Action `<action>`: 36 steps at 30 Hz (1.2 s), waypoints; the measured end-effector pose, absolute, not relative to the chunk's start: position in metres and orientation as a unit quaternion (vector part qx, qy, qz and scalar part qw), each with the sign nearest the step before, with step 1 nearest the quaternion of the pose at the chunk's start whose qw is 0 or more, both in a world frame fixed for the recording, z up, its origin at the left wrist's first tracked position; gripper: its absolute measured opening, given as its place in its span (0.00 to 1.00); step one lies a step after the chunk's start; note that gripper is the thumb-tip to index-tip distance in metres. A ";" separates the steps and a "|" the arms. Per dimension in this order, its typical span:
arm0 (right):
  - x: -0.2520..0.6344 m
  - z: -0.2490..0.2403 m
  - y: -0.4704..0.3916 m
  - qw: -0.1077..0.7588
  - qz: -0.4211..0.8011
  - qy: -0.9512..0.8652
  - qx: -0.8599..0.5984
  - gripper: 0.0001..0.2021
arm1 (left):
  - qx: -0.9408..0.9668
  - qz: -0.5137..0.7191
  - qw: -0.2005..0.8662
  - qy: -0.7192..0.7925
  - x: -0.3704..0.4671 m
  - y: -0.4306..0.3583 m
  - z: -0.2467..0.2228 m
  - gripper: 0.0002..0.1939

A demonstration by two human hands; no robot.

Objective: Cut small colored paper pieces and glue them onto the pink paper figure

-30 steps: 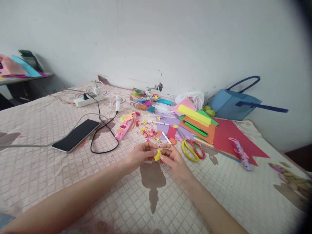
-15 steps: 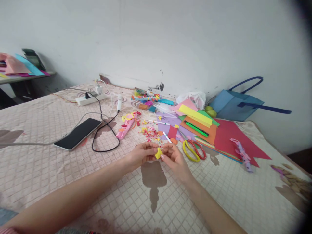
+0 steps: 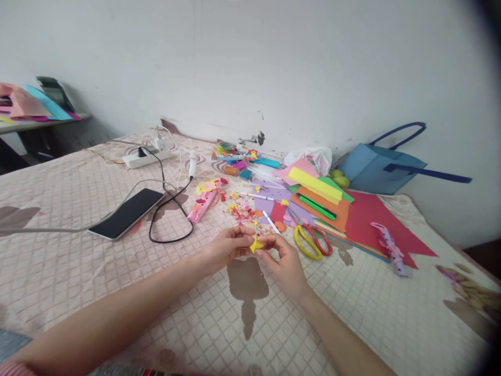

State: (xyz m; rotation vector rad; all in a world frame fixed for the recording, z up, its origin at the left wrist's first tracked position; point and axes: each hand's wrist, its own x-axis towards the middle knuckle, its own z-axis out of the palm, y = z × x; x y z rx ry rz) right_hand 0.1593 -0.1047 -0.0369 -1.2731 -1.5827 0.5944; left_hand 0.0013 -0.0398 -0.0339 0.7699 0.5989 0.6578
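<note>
A small yellow paper star (image 3: 255,244) is held between my two hands above the patterned tablecloth. My left hand (image 3: 229,245) pinches its left side between thumb and fingers. From the right, my right hand (image 3: 282,257) grips another point of the star with thumb and fingertips. Just beyond my fingers lie paper scraps (image 3: 240,211) in red, yellow and pink. Scissors (image 3: 309,241) with yellow and red handles rest to the right of my right hand, and a white marker (image 3: 271,221) lies behind it.
Coloured paper sheets (image 3: 385,222) and a green cutter (image 3: 316,206) lie to the right, near a blue bag (image 3: 381,164). On the left are a phone (image 3: 127,214), a black cable (image 3: 172,242) and a power strip (image 3: 144,159). A pink decorated strip (image 3: 202,205) lies behind my left hand.
The yellow paper has been turned in my fingers, so its star points now show. My right fingers have shifted their hold slightly; both hands stay in nearly the same place.
</note>
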 end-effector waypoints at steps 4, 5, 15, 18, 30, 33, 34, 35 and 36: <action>0.159 -0.036 -0.106 0.485 0.190 -0.676 -0.522 0.04 | 0.380 0.307 0.825 0.283 0.001 -0.038 -0.035 0.14; 0.159 -0.036 -0.106 0.485 0.171 -0.684 -0.518 0.04 | 0.382 0.307 0.824 0.284 0.001 -0.038 -0.035 0.14; 0.158 -0.032 -0.109 0.452 0.083 -0.737 -0.495 0.07 | 0.383 0.304 0.821 0.295 0.002 -0.038 -0.038 0.13; 0.158 -0.032 -0.109 0.454 0.086 -0.738 -0.492 0.07 | 0.384 0.297 0.824 0.294 0.003 -0.038 -0.039 0.15; 0.161 -0.035 -0.106 0.446 0.079 -0.759 -0.467 0.07 | 0.374 0.283 0.834 0.290 0.002 -0.039 -0.038 0.14; 0.162 -0.036 -0.107 0.440 0.071 -0.762 -0.469 0.06 | 0.372 0.280 0.836 0.291 0.003 -0.040 -0.038 0.13; 0.163 -0.037 -0.107 0.440 0.070 -0.762 -0.470 0.06 | 0.372 0.279 0.836 0.292 0.003 -0.040 -0.038 0.13; 0.163 -0.037 -0.106 0.441 0.071 -0.762 -0.470 0.06 | 0.372 0.278 0.836 0.292 0.003 -0.040 -0.038 0.13; 0.163 -0.037 -0.106 0.442 0.072 -0.760 -0.471 0.06 | 0.372 0.279 0.836 0.292 0.003 -0.040 -0.037 0.13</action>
